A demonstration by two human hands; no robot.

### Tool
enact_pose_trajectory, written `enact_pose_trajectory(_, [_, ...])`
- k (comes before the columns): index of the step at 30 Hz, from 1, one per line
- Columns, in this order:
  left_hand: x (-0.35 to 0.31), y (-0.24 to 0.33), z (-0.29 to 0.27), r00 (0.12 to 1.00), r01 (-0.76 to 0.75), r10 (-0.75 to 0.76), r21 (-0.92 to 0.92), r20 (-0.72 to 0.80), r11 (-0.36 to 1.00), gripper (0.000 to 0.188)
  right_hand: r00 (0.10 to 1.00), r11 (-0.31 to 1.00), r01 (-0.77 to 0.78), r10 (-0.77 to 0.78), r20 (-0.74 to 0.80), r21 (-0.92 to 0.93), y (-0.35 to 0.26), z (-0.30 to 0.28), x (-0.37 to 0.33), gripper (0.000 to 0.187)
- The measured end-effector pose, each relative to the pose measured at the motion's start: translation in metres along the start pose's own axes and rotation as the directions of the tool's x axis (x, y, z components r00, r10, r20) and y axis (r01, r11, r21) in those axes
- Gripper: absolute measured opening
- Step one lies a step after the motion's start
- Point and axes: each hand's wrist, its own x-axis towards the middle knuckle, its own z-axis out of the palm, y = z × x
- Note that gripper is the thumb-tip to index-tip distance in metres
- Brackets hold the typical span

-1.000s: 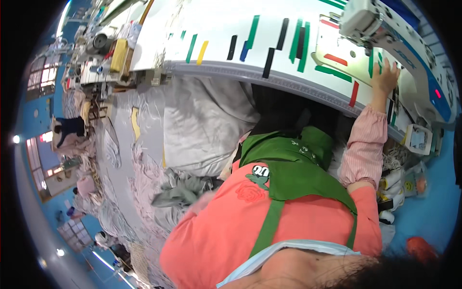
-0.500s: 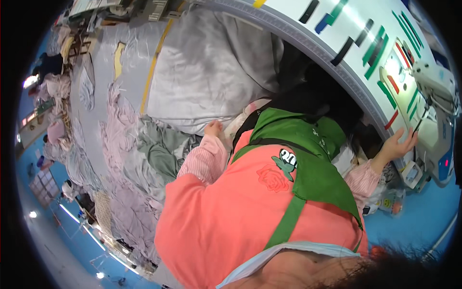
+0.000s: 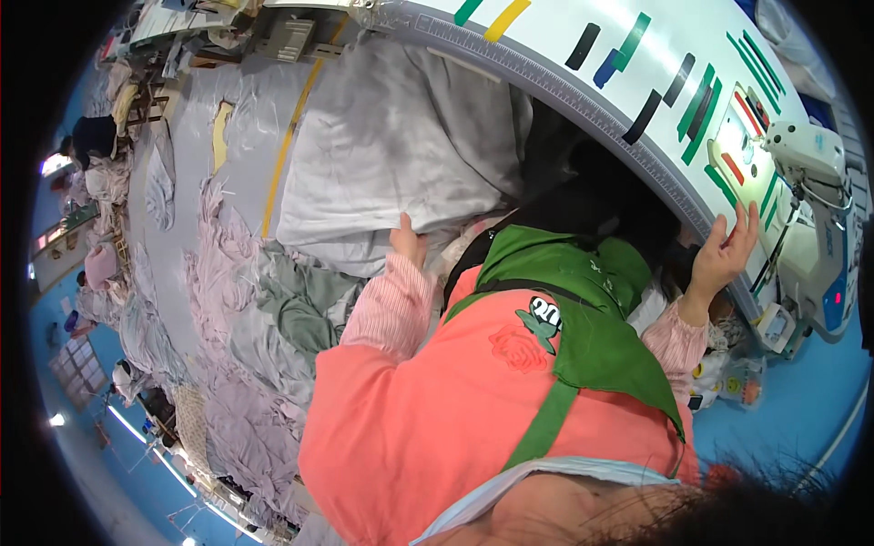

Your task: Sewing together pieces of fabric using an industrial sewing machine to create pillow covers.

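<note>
A broad light grey cloth (image 3: 391,136) spreads from my lap side toward the far left. At its near edge is my left hand (image 3: 408,244), with the index finger stretched along the cloth and the other fingers curled at the edge, partly hidden. My right hand (image 3: 722,257) is raised beside the white table's edge, fingers apart and holding nothing. Close to it stands a white and blue sewing machine (image 3: 824,227), its lamp lighting the plate.
Coloured tape strips (image 3: 645,116) mark the white tabletop (image 3: 555,27), with a ruler (image 3: 583,91) along its edge. Rumpled pink cloth (image 3: 218,246) and grey-green cloth (image 3: 305,300) lie to the left. A clear plastic bag (image 3: 742,382) hangs under the machine.
My right hand has moved left and up, away from the machine's side. My left hand has shifted slightly, its index finger now extended on the cloth. The view has tilted slightly.
</note>
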Motion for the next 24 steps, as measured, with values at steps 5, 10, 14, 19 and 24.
enact_pose_trajectory(5, [-0.023,0.009,-0.12,0.948,-0.209,0.004,0.616,0.317,0.76,0.037,0.996,0.995,0.038,-0.045,0.074,0.088,-0.01,0.009,0.004,0.028])
enact_pose_trajectory(10, [0.023,-0.006,-0.211,0.956,-0.262,0.086,0.95,0.279,-0.168,0.046,0.989,0.993,0.112,-0.116,0.095,0.048,-0.01,0.015,0.001,0.027])
enact_pose_trajectory(14, [0.065,0.012,-0.162,0.95,-0.313,-0.219,0.706,0.223,-0.636,0.04,0.986,0.994,0.104,-0.109,0.125,0.041,-0.006,0.014,-0.003,0.028])
enact_pose_trajectory(19, [0.085,0.075,0.021,0.8,-0.571,-0.264,0.55,0.538,-0.61,0.034,0.989,0.99,0.139,-0.138,0.043,-0.002,0.007,0.035,0.012,0.028])
enact_pose_trajectory(24, [0.076,0.121,0.202,0.095,-0.77,0.332,0.28,0.939,-0.574,0.033,0.973,0.959,0.214,-0.227,-0.052,-0.187,0.018,0.066,0.012,0.024])
